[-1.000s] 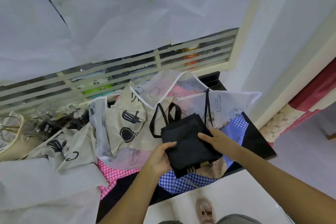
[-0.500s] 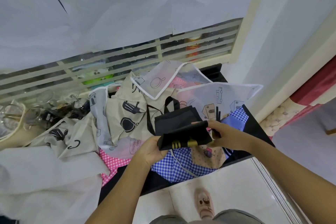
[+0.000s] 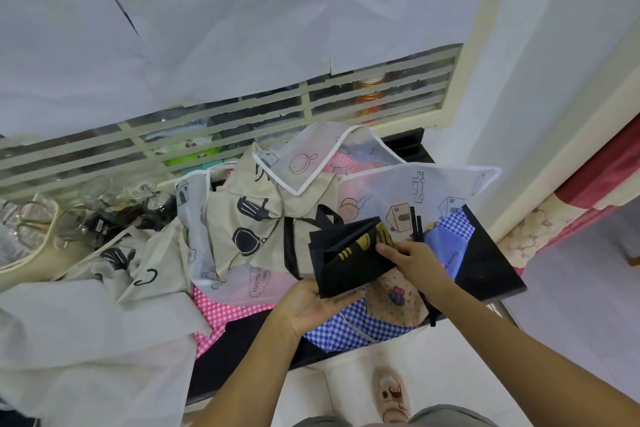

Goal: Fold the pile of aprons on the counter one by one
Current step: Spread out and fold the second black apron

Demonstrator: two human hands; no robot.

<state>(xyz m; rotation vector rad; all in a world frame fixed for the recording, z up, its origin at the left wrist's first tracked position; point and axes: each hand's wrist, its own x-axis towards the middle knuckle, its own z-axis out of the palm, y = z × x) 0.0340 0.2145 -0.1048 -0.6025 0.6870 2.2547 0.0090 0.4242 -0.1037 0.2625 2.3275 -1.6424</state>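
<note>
A black apron [image 3: 349,258] with yellow marks is folded into a small bundle, held above the pile. My left hand [image 3: 313,308] supports it from below, palm up. My right hand [image 3: 414,258] pinches its upper right flap. Black straps [image 3: 289,246] hang from its left side. Beneath lies the pile: a beige apron with black kitchen prints [image 3: 242,222], a translucent white apron with house drawings [image 3: 408,187], a blue checked apron [image 3: 346,326] and a pink checked apron [image 3: 221,308], all on the black counter [image 3: 488,270].
Glass jars and a tray [image 3: 41,229] stand at the counter's left end. White paper sheets [image 3: 86,340] cover the near left. A louvred window [image 3: 242,114] runs behind. The floor and my slippered foot [image 3: 391,395] are below the counter edge.
The black apron was flat between my hands; its near edge has been folded up, showing the yellow marks. My right hand moved onto the upper flap and my left hand slid underneath.
</note>
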